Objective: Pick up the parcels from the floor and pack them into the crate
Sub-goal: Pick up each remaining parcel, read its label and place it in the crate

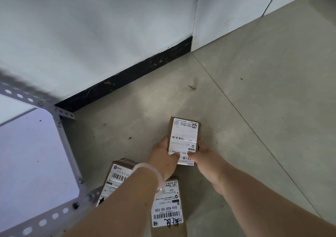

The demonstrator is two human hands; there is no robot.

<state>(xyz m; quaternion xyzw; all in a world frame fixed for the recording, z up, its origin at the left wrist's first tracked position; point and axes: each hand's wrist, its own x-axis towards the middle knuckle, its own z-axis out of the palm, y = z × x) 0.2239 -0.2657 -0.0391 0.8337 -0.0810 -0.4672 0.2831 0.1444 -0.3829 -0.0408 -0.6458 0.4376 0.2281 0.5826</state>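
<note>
A small brown cardboard parcel (183, 136) with a white shipping label is gripped from both sides. My left hand (163, 156) holds its left edge with the thumb on the label, and a pale bangle circles that wrist. My right hand (201, 156) holds its right edge, thumb also on the label. Two more labelled parcels lie on the floor beneath my left forearm: one (116, 180) at the left, another (167, 211) nearer the bottom edge. No crate is in view.
A grey slotted-metal shelf frame (67, 145) with a pale board (31, 164) stands at the left. A white wall (91, 36) with a black skirting (127, 76) runs behind. Grey tiled floor (263, 109) stretches to the right.
</note>
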